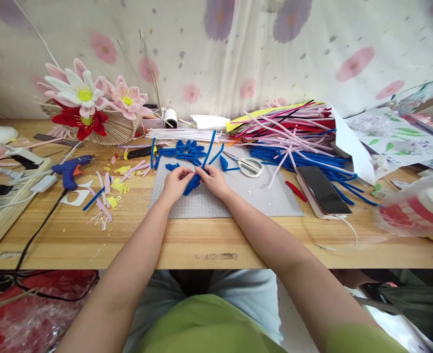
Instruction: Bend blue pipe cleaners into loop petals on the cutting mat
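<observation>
On the left of the wooden table, a blue glue gun stands with its cord hanging toward the near edge. Behind it, on the far left, are a white flower, a red flower and a pink flower, all soft and fuzzy. Small yellow scraps and pink bits lie just right of the glue gun. Next comes a gray mat in the middle. Over its left part, the left hand has its thumb and fingers pinched on a blue fuzzy piece. That piece is between the two hands, with a long end poking up to the far side. The right hand pinches it too, close to the left fingertips. Blue curly shapes lie just past the hands. To the right are scissors, partly open, then a big pile of pink and red fuzzy sticks with blue sticks nearer. A little red piece lies at the mat's right edge, beside a dark phone.
</observation>
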`<state>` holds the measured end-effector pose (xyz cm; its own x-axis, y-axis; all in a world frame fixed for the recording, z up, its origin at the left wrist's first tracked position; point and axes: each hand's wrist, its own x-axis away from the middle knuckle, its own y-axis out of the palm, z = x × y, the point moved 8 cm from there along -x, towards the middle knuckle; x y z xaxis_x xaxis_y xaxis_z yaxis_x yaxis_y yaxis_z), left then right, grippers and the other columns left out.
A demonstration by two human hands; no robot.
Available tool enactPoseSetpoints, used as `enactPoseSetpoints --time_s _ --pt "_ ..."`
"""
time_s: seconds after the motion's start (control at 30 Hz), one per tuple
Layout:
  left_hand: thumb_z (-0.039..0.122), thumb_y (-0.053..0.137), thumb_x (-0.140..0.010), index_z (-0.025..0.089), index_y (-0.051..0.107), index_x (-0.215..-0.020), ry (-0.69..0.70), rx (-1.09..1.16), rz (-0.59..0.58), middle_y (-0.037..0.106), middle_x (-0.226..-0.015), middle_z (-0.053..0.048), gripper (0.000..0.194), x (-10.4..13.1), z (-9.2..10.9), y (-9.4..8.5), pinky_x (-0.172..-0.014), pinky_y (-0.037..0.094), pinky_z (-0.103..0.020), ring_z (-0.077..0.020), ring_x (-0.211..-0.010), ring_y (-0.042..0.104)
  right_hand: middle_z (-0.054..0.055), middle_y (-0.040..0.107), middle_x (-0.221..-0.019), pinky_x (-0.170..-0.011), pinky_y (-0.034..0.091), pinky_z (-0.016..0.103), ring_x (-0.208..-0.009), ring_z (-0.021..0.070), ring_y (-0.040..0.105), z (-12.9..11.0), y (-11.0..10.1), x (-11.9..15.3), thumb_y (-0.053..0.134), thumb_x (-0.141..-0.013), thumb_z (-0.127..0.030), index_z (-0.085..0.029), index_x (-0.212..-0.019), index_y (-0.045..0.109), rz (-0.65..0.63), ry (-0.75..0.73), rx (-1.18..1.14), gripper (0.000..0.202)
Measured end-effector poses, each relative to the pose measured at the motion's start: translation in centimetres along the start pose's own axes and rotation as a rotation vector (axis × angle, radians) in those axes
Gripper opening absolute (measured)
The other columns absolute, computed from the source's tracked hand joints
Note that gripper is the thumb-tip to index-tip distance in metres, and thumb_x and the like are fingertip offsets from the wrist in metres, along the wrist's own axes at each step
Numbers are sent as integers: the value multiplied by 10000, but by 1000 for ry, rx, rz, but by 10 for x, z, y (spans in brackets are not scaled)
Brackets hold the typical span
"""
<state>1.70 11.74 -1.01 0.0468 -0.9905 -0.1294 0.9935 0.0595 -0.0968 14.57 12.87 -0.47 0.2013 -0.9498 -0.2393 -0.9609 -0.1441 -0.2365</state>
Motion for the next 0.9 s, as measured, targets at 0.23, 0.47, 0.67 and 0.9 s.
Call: enactPoseSetpoints --time_s 0.23,0.47,0.67,0.9 --pt "274 608 -707 173 612 -771 146 -137 128 605 -708 -3 120 -2 9 -17 -640 437 -231 -113 -667 549 -27 522 -489 -543 343 233 -500 96 462 3 -15 0 471 -788 -533 -183 -568 454 115 89 99 413" --pt "228 583 -722 170 642 -850 95 -287 -84 644 -734 -21 152 1 12 -2 -647 468 -262 -124 -647 564 -41 496 -464 -519 333 228 -474 93 455 10 -27 -3 473 -789 -533 -189 -593 468 160 126 92 396" --pt "341 601 -742 168 639 -949 129 -298 -162 657 -986 -81 273 8 15 13 -803 488 -325 -176 -874 612 -50 474 -476 -529 346 226 -472 86 451 6 -16 -6 466 -786 -557 -181 -649 494 32 48 89 401" --pt "303 669 -691 184 674 -877 157 -297 -46 673 -915 -70 221 10 23 8 -840 464 -337 -196 -873 612 -51 408 -490 -518 298 235 -500 84 390 -12 -6 -9 466 -790 -543 -187 -599 427 -15 -60 147 406"
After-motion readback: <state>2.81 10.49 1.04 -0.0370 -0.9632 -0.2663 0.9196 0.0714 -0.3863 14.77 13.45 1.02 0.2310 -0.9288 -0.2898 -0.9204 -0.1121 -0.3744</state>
